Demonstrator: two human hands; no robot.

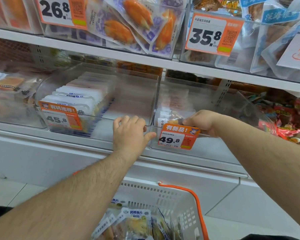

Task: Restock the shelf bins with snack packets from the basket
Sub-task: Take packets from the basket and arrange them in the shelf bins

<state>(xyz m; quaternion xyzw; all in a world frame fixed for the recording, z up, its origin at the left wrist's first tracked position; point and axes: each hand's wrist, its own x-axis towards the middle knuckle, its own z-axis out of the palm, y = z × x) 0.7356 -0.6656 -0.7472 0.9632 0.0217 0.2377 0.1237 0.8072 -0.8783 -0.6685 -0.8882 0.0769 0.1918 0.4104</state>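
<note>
Two price tags [178, 137] fronting clear bins [133, 101].

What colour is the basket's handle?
Orange; the handle arcs over the white basket, clearest in the head view.
</note>
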